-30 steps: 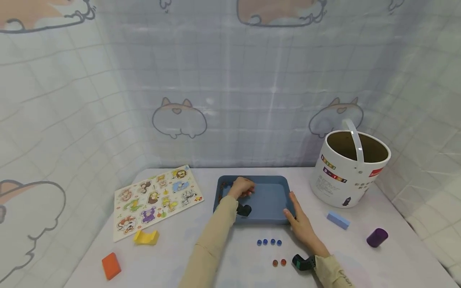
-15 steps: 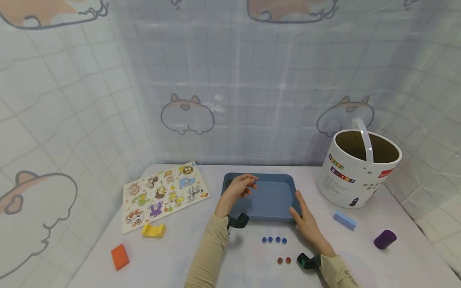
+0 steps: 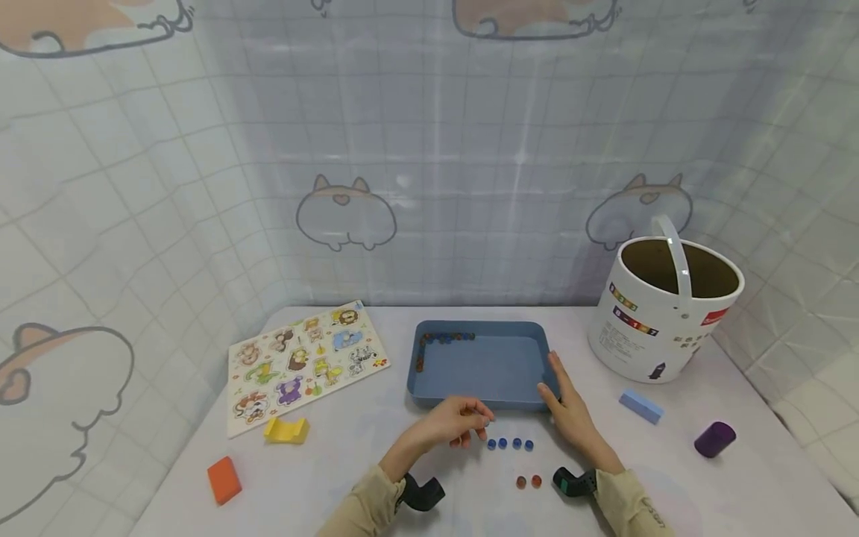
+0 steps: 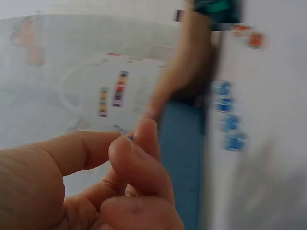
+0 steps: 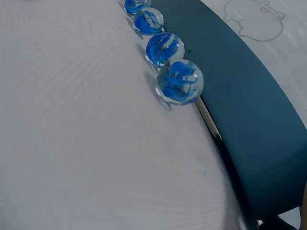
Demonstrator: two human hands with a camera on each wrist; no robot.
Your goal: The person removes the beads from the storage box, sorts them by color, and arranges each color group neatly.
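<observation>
A blue tray (image 3: 517, 403) sits mid-table with several marbles (image 3: 443, 339) lined along its back-left corner. In front of it lies a row of blue marbles (image 3: 510, 444) (image 5: 180, 81), and two red marbles (image 3: 526, 482) lie nearer me. My left hand (image 3: 478, 426) hovers just left of the blue row with its fingers curled. In the left wrist view its thumb and forefinger (image 4: 144, 139) pinch a small blue marble that barely shows. My right hand (image 3: 555, 384) rests with straight fingers against the tray's right front corner (image 5: 249, 120).
A white bucket (image 3: 664, 309) with a handle stands at the back right. An animal puzzle board (image 3: 305, 365) lies at the left, with a yellow block (image 3: 286, 430) and an orange block (image 3: 224, 479) nearer me. A light blue block (image 3: 640, 406) and a purple cylinder (image 3: 714, 438) lie at the right.
My left hand has come out of the tray's back-left corner toward me, down to the table beside the blue marble row. The right hand has stayed at the tray's corner.
</observation>
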